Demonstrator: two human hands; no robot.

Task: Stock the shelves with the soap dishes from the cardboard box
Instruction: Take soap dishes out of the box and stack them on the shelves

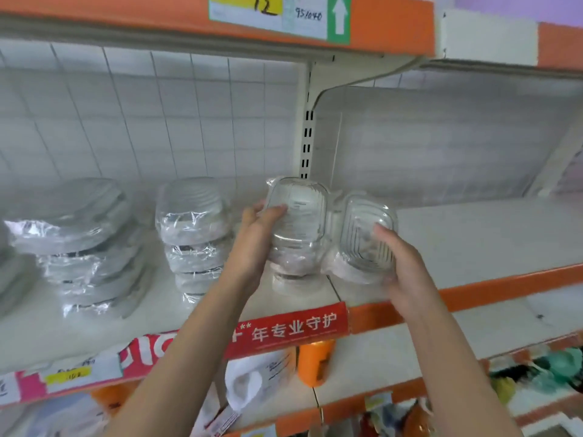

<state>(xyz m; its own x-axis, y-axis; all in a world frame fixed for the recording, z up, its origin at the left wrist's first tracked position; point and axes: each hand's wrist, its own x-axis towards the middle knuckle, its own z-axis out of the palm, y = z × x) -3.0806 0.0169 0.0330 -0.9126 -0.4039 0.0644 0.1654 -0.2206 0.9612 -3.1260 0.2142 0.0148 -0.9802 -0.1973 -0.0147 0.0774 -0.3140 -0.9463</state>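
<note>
Your two forearms rise from the bottom of the frame toward the middle shelf (473, 244). Your right hand (407, 269), at centre right, is closed round the lower right edge of a clear soap dish (367, 238), thumb laid over its ribbed face; the dish is tilted toward you, and whether it touches the shelf cannot be told. Your left hand (252, 244), at centre, grips the top dish (296, 212) of a short stack (295, 266), thumb on the front face, fingers behind. That dish is clear too, rounded-rectangular, with a faint printed label visible through it. The stack stands on the shelf near its front edge, just above a red strip (284, 332) with white characters.

Both dishes are transparent, glossy plastic with rounded corners; the right one shows concentric ridges.

Further left on the same shelf stand a wrapped pile (195, 228) of similar items in crinkled film and, at the left edge of the frame, a wider, leaning wrapped pile (79, 244). Behind them runs a white wire grid (142, 121). At upper centre, a yellow price tag (252, 4) sits on the orange rail above.
</note>
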